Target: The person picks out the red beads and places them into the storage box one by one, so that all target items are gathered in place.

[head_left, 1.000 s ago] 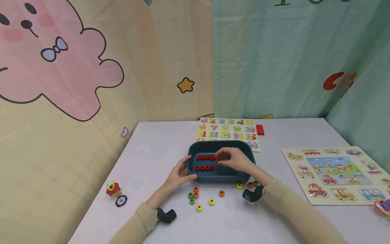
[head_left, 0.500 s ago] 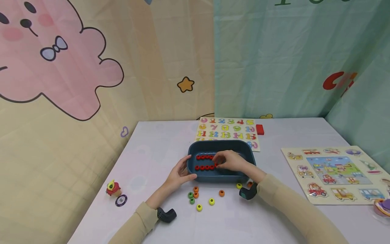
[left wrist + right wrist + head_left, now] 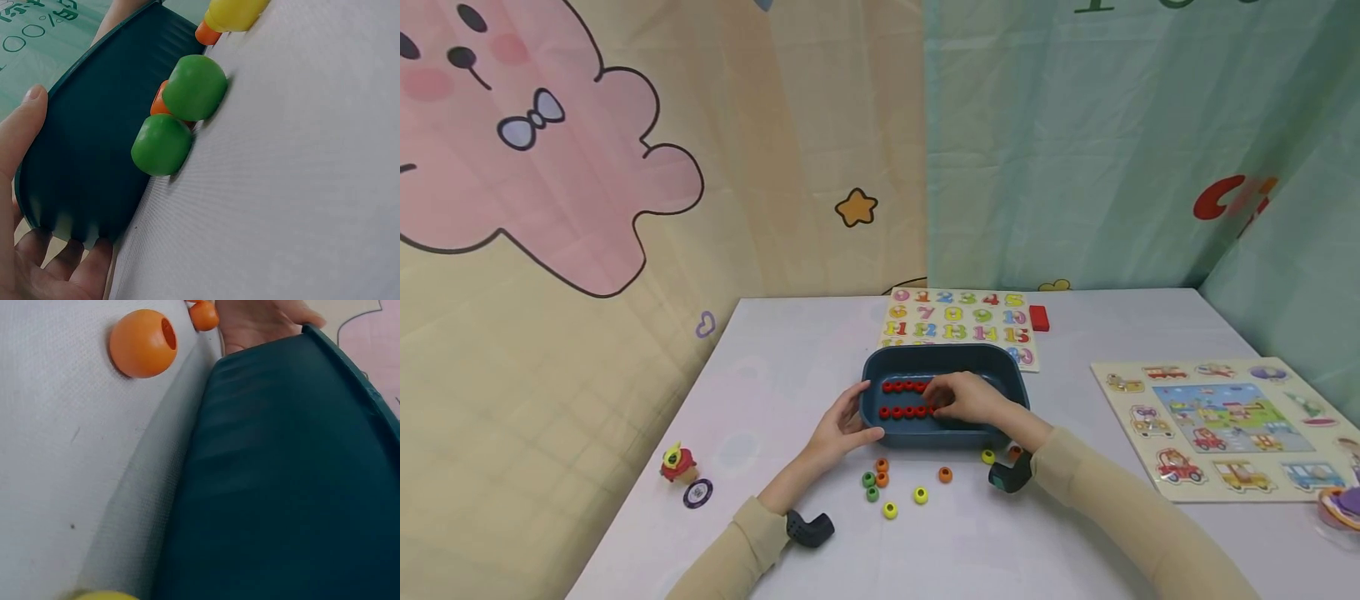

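A dark blue plastic basin (image 3: 947, 439) stands on the table with two rows of red beads inside. My left hand (image 3: 837, 432) holds the basin's left end; in the left wrist view its thumb (image 3: 31, 103) lies over the rim and the fingers bend against the end wall. Inside the basin, my right hand (image 3: 966, 397) pinches a red bead (image 3: 933, 411) at the right end of the near row of red beads (image 3: 909, 412). Its fingertips partly cover that bead and the right end of the far row (image 3: 898, 387). The right wrist view shows only the basin's outer wall (image 3: 269, 475).
Loose green beads (image 3: 872, 494), orange beads (image 3: 945, 475) and yellow beads (image 3: 921, 496) lie in front of the basin. Behind it is a number board (image 3: 955, 314) with a red block (image 3: 1039, 318). A picture puzzle (image 3: 1232, 433) lies right; a small toy (image 3: 679, 463) and round chip (image 3: 697, 493) lie left.
My right hand has moved slightly left and nearer, bringing a red bead from beside the far row to the near row's right end. My left hand stays on the basin.
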`<state>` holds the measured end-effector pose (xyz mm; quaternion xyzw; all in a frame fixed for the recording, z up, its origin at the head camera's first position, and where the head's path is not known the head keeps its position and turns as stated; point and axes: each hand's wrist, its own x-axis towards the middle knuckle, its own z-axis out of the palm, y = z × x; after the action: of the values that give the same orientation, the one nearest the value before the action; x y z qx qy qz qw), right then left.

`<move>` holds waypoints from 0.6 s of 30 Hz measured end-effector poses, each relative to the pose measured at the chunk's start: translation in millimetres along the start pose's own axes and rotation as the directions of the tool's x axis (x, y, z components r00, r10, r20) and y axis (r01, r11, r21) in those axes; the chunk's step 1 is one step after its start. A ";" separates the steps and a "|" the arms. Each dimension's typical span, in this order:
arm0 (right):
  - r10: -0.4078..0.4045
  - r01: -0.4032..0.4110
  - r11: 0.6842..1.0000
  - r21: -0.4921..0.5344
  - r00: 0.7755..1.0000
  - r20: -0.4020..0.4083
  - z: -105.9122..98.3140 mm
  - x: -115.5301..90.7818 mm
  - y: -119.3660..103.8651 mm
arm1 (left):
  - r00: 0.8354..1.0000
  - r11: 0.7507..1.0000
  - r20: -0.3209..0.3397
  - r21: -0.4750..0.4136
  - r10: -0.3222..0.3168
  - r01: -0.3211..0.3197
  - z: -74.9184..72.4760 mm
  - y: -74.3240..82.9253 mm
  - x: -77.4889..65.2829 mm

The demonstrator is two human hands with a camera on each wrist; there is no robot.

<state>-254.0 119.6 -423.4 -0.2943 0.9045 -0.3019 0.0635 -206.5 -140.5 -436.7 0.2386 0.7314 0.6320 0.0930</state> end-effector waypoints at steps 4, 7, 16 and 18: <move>0.005 -0.006 1.000 -0.026 0.999 -0.045 -4.9 -8.4 0.0 | 1.000 1.000 0.001 -0.007 0.008 -0.008 0.7 -0.1 -0.1; -0.004 -0.002 0.998 -0.057 0.995 -0.102 -10.8 -19.6 -1.9 | 1.000 1.000 0.000 -0.013 0.007 -0.007 0.5 0.1 0.1; -0.095 0.037 0.977 -0.212 0.958 -0.270 -32.2 -64.5 2.8 | 0.997 0.993 0.029 0.095 -0.066 0.063 -9.7 3.4 1.4; -0.119 0.040 0.961 -0.275 0.954 -0.275 -39.0 -73.4 7.8 | 0.997 0.981 0.029 0.187 -0.065 0.058 -14.5 2.3 3.5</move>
<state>-209.2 186.3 -401.0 -0.2894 0.9236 -0.2198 -0.1218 -215.3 -151.4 -431.3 0.2345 0.7925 0.5535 0.1024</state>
